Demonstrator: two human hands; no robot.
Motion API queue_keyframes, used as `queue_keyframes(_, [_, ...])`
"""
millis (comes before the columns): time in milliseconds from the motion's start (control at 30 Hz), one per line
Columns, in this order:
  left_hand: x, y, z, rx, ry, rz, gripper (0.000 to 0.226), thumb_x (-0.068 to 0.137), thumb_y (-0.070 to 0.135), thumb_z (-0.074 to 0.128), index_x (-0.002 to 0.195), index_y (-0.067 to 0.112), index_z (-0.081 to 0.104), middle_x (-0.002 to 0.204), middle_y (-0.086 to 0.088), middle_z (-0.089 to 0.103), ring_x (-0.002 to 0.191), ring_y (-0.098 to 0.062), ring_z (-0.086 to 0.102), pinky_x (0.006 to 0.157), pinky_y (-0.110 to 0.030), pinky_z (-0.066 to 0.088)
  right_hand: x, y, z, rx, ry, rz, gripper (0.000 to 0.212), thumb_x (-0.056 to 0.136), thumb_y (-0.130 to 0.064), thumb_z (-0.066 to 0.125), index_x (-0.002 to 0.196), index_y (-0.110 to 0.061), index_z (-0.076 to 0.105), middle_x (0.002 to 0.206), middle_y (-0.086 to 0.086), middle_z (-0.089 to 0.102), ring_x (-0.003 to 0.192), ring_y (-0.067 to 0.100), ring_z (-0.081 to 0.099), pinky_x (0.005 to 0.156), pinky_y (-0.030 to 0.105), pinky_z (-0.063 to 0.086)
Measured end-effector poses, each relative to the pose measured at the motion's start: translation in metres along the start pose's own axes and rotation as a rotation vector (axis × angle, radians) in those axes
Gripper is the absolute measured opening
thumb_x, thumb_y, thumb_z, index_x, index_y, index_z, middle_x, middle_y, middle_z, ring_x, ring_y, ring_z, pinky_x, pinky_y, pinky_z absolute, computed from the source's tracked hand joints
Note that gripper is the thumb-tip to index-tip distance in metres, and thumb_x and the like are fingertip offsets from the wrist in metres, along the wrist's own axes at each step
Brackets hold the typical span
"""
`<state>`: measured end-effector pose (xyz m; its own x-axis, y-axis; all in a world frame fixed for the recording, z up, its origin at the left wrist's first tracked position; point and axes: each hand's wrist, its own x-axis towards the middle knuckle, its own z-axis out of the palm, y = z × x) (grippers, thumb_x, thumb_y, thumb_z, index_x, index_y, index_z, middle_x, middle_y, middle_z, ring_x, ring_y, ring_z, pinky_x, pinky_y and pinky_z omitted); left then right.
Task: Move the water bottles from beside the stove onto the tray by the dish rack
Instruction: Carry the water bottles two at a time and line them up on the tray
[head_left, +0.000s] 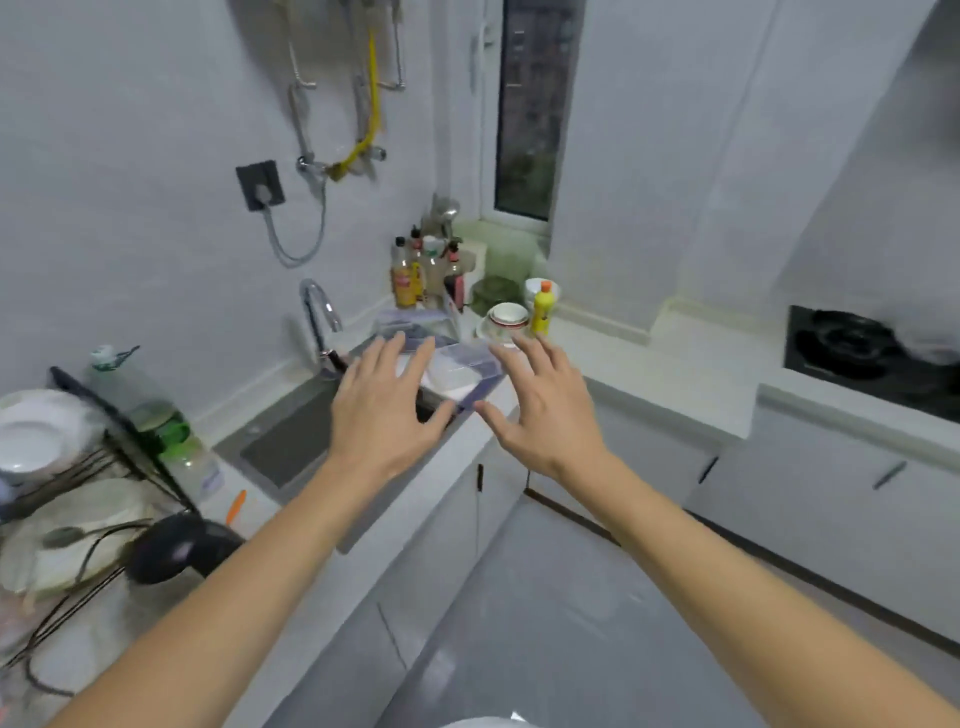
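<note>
Both my hands are stretched out over the counter with fingers spread and nothing in them. My left hand and my right hand flank a clear plastic tray with purplish edges, which sits at the right end of the sink. Whether either hand touches it I cannot tell. Clear water bottles with green labels stand on the counter at the left, against the dish rack. The black stove is at the far right, with no bottle visible next to it.
The sink and its tap lie left of the tray. Sauce bottles, stacked bowls and a yellow bottle crowd the back corner. A black kettle-like object sits below the rack. White counter runs toward the stove.
</note>
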<state>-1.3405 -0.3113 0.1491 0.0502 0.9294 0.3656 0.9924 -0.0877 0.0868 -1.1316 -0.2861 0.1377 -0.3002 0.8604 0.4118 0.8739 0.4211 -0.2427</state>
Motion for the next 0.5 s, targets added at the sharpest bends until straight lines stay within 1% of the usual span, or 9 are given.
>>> queue_keyframes(67, [0.031, 0.061, 0.013, -0.04, -0.011, 0.08, 0.08, 0.093, 0.072, 0.044, 0.161, 0.031, 0.036, 0.16, -0.008, 0.044, 0.151, -0.031, 0.038, 0.119, -0.052, 0.04, -0.015, 0.061, -0.028, -0.035, 0.008, 0.114, 0.074, 0.092, -0.066, 0.049, 0.155, -0.028, 0.042, 0.161, 0.007, 0.043, 0.152, 0.036, 0.032, 0.121, 0.05, 0.033])
queue_keyframes(133, [0.058, 0.122, 0.024, -0.076, -0.009, 0.18, 0.078, 0.093, 0.069, 0.047, 0.16, 0.03, 0.039, 0.159, -0.008, 0.045, 0.15, -0.031, 0.038, 0.118, -0.051, 0.04, -0.031, 0.117, -0.054, -0.063, 0.021, 0.209, 0.077, 0.091, -0.069, 0.041, 0.156, -0.027, 0.041, 0.163, 0.006, 0.041, 0.153, 0.034, 0.031, 0.122, 0.049, 0.031])
queue_keyframes(233, [0.095, 0.21, 0.046, -0.108, -0.02, 0.329, 0.079, 0.091, 0.069, 0.045, 0.158, 0.028, 0.043, 0.157, -0.01, 0.047, 0.148, -0.033, 0.04, 0.117, -0.052, 0.04, -0.056, 0.196, -0.087, -0.124, 0.054, 0.338, 0.078, 0.092, -0.069, 0.036, 0.157, -0.026, 0.04, 0.165, 0.007, 0.039, 0.154, 0.033, 0.03, 0.125, 0.048, 0.027])
queue_keyframes(333, [0.127, 0.297, 0.073, -0.151, -0.041, 0.455, 0.08, 0.09, 0.07, 0.042, 0.157, 0.026, 0.045, 0.154, -0.013, 0.051, 0.145, -0.035, 0.042, 0.117, -0.052, 0.04, -0.083, 0.269, -0.113, -0.153, 0.109, 0.473, 0.074, 0.095, -0.066, 0.042, 0.157, -0.025, 0.04, 0.167, 0.008, 0.036, 0.156, 0.032, 0.026, 0.128, 0.049, 0.023])
queue_keyframes(400, [0.146, 0.355, 0.091, -0.19, -0.052, 0.519, 0.08, 0.091, 0.071, 0.04, 0.158, 0.028, 0.043, 0.157, -0.011, 0.049, 0.147, -0.033, 0.042, 0.116, -0.051, 0.041, -0.098, 0.316, -0.128, -0.19, 0.114, 0.551, 0.073, 0.097, -0.064, 0.049, 0.158, -0.026, 0.038, 0.168, 0.006, 0.033, 0.157, 0.031, 0.023, 0.129, 0.047, 0.019])
queue_keyframes(500, [0.176, 0.441, 0.122, -0.255, -0.077, 0.623, 0.08, 0.092, 0.072, 0.037, 0.161, 0.031, 0.039, 0.163, -0.009, 0.044, 0.152, -0.032, 0.038, 0.117, -0.051, 0.041, -0.114, 0.387, -0.148, -0.252, 0.12, 0.654, 0.074, 0.098, -0.064, 0.05, 0.16, -0.027, 0.035, 0.169, 0.006, 0.031, 0.159, 0.03, 0.02, 0.129, 0.047, 0.017])
